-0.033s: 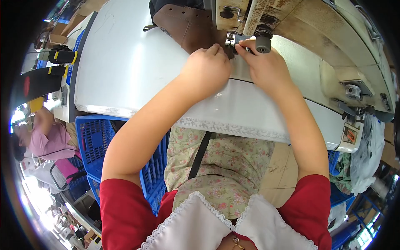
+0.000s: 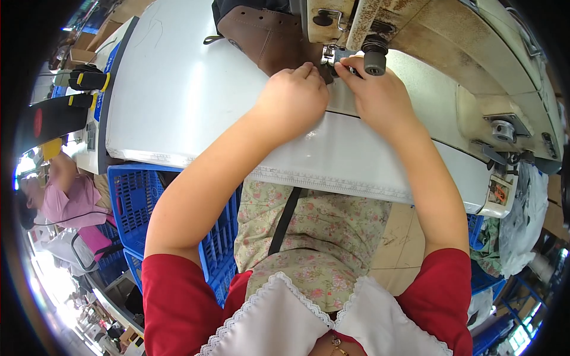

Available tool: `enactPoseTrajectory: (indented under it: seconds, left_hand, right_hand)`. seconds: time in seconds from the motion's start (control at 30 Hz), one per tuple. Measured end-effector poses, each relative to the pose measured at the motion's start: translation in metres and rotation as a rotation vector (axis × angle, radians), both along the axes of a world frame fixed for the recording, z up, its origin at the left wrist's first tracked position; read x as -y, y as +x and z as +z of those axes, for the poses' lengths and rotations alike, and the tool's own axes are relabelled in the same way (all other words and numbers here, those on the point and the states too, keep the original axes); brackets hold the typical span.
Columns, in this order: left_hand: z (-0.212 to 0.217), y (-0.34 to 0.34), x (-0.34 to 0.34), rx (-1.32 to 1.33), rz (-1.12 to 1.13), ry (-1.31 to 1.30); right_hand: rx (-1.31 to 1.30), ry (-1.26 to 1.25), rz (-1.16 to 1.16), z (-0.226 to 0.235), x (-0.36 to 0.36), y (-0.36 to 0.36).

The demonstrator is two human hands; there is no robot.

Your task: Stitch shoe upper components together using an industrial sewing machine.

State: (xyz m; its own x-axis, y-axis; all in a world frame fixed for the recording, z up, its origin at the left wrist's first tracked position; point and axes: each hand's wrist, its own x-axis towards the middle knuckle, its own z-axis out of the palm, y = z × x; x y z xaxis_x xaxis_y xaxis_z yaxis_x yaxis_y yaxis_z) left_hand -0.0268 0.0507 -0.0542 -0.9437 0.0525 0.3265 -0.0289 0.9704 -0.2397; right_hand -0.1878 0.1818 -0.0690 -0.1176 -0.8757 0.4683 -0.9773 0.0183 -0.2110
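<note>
A brown leather piece [image 2: 261, 35] lies on the white sewing table [image 2: 178, 89], and its near edge runs under the metal presser foot [image 2: 331, 56] of a beige sewing machine [image 2: 439, 41]. My left hand [image 2: 294, 98] rests on the table with its fingertips pinching the leather's edge just left of the foot. Close on the right, my right hand [image 2: 377, 95] has its fingers curled at the foot, gripping the same edge below a dark round knob [image 2: 374, 59]. The two hands nearly touch. The needle area is hidden behind my fingers.
A blue plastic crate [image 2: 133, 196] stands by my left knee under the table edge. Black padded items with yellow bands [image 2: 83, 80] lie at the far left. Another person in a pink top [image 2: 65, 199] sits at left. Cloth piles [image 2: 522, 219] hang at right.
</note>
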Motion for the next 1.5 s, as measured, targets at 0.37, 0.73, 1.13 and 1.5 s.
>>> enactPoseTrajectory:
  seconds: [0.37,0.73,1.13,1.5]
  left_hand:
    - [-0.007,0.003,0.011,-0.067,-0.035,0.201]
    - [-0.005,0.002,0.02,-0.085,-0.114,0.338]
    - [-0.009,0.003,0.018,-0.112,-0.094,0.387]
    - [-0.01,0.001,0.018,-0.152,-0.123,0.372]
  right_hand:
    - [-0.051,-0.009,0.004,0.001,0.001,-0.001]
    - [-0.018,-0.044,0.016,0.003,0.001,0.001]
    - [-0.056,0.035,-0.019,0.004,0.001,0.0]
    - [0.057,0.058,-0.014,0.003,-0.002,-0.008]
